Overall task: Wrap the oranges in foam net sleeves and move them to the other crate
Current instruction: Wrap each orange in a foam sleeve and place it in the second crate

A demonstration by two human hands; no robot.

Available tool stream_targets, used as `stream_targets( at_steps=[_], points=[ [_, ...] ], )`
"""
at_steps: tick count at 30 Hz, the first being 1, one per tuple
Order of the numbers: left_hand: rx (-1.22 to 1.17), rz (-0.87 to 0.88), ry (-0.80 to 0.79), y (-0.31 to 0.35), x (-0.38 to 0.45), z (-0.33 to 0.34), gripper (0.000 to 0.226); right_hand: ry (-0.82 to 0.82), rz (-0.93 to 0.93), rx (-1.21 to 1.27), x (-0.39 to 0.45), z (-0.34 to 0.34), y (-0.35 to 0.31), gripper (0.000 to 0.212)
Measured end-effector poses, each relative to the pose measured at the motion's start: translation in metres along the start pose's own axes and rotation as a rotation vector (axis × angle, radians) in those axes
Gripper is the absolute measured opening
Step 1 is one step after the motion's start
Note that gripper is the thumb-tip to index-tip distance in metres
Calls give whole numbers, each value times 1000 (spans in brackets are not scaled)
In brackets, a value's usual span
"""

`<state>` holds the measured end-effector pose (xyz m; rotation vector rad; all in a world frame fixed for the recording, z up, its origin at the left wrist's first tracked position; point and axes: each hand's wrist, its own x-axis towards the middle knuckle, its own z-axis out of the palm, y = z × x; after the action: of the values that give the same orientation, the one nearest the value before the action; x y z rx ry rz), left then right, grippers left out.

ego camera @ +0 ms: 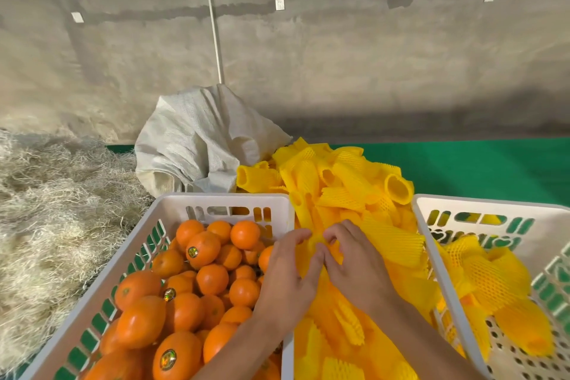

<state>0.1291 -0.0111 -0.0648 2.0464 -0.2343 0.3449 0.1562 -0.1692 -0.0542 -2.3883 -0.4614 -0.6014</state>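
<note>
A white crate (172, 207) at the left holds several bare oranges (202, 248), some with stickers. Between the crates lies a heap of yellow foam net sleeves (345, 182). A second white crate (431, 244) at the right holds several oranges wrapped in sleeves (490, 281). My left hand (290, 278) and my right hand (354, 265) meet over the heap, fingers curled, pinching one yellow sleeve (319, 241) between them. Whether an orange sits inside that sleeve is hidden by my fingers.
A crumpled white woven sack (197, 142) stands behind the left crate. Dry straw (55, 200) covers the ground at the left. A green surface (481, 170) runs under the crates, with a concrete wall behind.
</note>
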Motion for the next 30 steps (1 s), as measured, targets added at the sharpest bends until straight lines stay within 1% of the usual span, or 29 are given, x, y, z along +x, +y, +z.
stream_targets(
  at_steps=[2, 4, 6, 8, 10, 12, 14, 15, 16, 17, 19, 20, 22, 24, 26, 28, 30],
  points=[
    [-63, -17, 34, 4, -1, -1, 53, 156, -37, -7, 0, -3, -9, 10],
    [-79, -6, 129, 9, -1, -2, 54, 275, -53, -30, 3, -8, -15, 14],
    [-110, -1, 235, 13, 0, -2, 47, 351, -55, 13, 5, -12, -18, 16],
    [-242, -47, 294, 16, 3, -1, 40, 378, -34, 167, 3, -15, -20, 16],
    [-320, -85, 321, 18, 6, -4, 42, 344, 42, 353, 0, -15, -25, 17],
    [-297, -89, 343, 18, 9, -7, 42, 282, 112, 480, 0, -16, -29, 24],
    [-282, -54, 315, 18, 9, -10, 29, 197, 158, 604, 0, -16, -33, 26],
    [-272, -37, 284, 19, 8, -10, 23, 135, 191, 720, 0, -16, -34, 24],
    [-280, -37, 250, 20, 7, -10, 23, 85, 246, 850, 0, -16, -36, 22],
    [-313, -54, 217, 21, 6, -9, 26, 58, 319, 948, -1, -14, -37, 23],
    [-426, -104, 142, 25, 6, -11, 35, 23, 404, 1018, -1, -12, -34, 23],
    [-475, -116, 95, 26, 7, -12, 41, -3, 390, 1002, 0, -12, -32, 23],
    [-491, -104, 8, 23, 8, -14, 52, -42, 378, 997, 2, -12, -28, 29],
    [-447, -75, -50, 18, 8, -13, 60, -48, 423, 1012, 3, -15, -24, 32],
    [-362, -48, -60, 15, 6, -9, 61, -24, 444, 999, 1, -14, -19, 44],
    [-174, 12, -12, 13, 4, -2, 58, -12, 428, 1009, -2, -11, -17, 51],
    [37, 101, 82, 13, 3, 1, 55, -9, 395, 1045, -4, -8, -19, 55]
  ],
)
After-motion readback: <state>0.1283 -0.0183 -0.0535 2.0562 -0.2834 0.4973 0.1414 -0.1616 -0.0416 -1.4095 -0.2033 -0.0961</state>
